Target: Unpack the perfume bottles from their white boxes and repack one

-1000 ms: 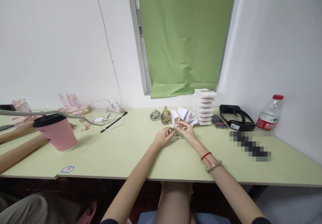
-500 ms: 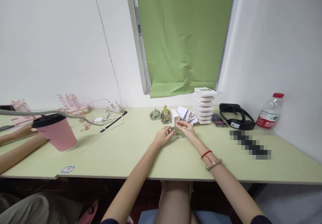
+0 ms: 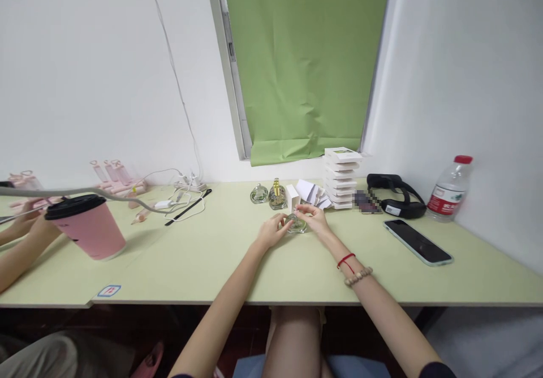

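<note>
I'm watching my left hand [image 3: 270, 232] gripping the side of the glass bottle [image 3: 298, 227], which is resting on the pale green table [image 3: 190, 267]; my right hand [image 3: 319, 223] is bringing its fingertips together at the top, holding what I can't tell. Well left of the glass bottle, a pink cup [image 3: 95, 232] is showing letters ending "EA". Well right, a water bottle [image 3: 451, 191] is wearing a red label, too small to read. Behind, a green sheet [image 3: 305, 55] is hanging between white walls [image 3: 97, 55].

glass bottle [image 3: 297, 227]: clear, glossy | boxes [image 3: 340, 181]: matt card | table [image 3: 203, 270]: smooth, faint sheen | water bottle [image 3: 449, 190]: clear shiny plastic | phone [image 3: 418, 242]: glossy screen | bracelet [image 3: 358, 276]: wood-like beads
</note>
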Demonstrator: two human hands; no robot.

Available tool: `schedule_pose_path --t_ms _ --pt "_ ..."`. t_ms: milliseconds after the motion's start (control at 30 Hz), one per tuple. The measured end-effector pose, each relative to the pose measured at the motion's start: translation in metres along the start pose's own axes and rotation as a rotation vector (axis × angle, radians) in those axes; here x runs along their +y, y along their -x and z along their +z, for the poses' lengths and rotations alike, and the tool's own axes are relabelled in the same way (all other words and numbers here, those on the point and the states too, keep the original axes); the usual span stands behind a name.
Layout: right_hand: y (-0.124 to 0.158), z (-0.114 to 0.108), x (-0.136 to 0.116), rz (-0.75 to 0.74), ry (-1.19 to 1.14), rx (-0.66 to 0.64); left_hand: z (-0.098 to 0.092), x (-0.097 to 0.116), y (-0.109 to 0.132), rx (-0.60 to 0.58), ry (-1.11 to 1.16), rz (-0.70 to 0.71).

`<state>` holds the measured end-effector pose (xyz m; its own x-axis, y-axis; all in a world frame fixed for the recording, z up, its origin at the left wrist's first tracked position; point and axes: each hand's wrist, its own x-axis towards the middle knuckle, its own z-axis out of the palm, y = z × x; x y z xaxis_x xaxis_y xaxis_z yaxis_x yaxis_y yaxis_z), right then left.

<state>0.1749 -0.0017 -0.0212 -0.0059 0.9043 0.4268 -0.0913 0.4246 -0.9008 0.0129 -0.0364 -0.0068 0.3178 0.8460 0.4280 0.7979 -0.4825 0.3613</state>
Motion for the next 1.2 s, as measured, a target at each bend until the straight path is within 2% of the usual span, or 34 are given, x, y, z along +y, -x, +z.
schedule_pose_path --t_ms 600,1200 --pt "-0.003 -0.001 0.006 -0.036 0.044 -0.051 0.002 -0.002 0.0 0.01 -0.01 0.029" --pt "0.002 -0.002 -0.007 -0.129 0.172 -0.088 0.0 0.001 0.0 0.005 -0.026 0.023"
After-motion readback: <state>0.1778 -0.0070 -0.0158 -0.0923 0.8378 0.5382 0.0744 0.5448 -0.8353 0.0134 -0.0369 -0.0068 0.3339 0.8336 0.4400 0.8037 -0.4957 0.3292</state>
